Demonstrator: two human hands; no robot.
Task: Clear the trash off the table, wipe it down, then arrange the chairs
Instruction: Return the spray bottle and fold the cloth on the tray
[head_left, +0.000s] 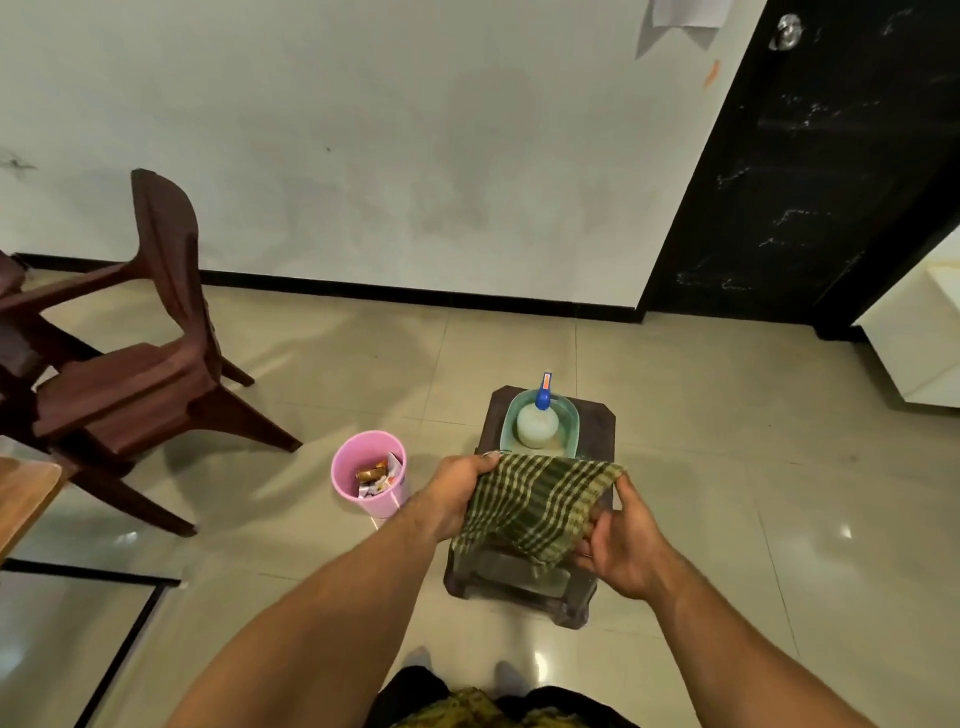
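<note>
A green checked cloth (535, 506) hangs between my two hands above a dark stool (519, 577). My left hand (457, 493) grips its left edge and my right hand (623, 540) holds its right side with curled fingers. Behind the cloth, a pale green basin (569, 415) on the stool holds a white spray bottle (537, 423) with a blue nozzle. A pink bin (369, 473) with wrappers inside stands on the floor left of the stool. A brown chair (140, 374) stands at the left, and a corner of the wooden table (26, 499) shows at the left edge.
A white wall with a black skirting runs across the back. A black door (810, 171) is at the right, with a white cabinet (919, 338) beside it. A glass panel with a black frame (78, 613) lies low at the left. The floor is glossy beige tile.
</note>
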